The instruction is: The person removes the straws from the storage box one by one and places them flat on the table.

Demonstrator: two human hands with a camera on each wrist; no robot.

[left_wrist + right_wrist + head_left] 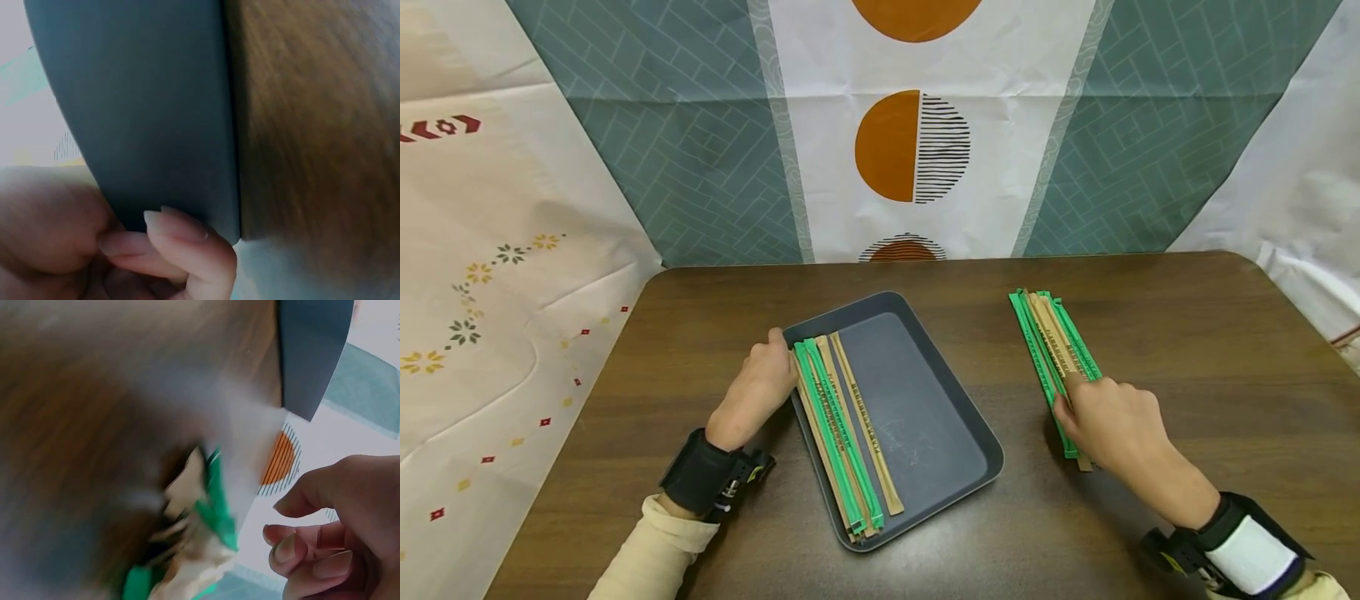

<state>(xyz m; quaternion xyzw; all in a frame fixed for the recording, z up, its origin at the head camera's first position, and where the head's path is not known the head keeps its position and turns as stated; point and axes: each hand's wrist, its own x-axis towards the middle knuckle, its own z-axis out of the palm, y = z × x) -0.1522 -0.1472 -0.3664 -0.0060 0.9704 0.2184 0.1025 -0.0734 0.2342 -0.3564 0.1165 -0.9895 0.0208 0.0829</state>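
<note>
A dark grey tray [928,433] lies at a slant on the table. My left hand [760,383] grips its upper left corner; in the left wrist view, curled fingers [197,253] meet the tray's outer wall [150,125]. Paper-wrapped chopsticks [827,433], green and tan, lie lengthwise along the tray's left side, with one tan packet [863,417] slightly apart. To the right, my right hand [1116,421] is over a pile of similar wrapped chopsticks [1047,329]. In the right wrist view, this hand [340,534] has loosely bent fingers, a gap below the thumb, and nothing held.
The brown wooden table [730,308] has rounded far corners. Behind it hangs a patterned cloth [700,167] in teal and white with orange circles. A pale cloth with flower motifs [508,252] hangs at the left. Bare table surface separates the tray from the pile.
</note>
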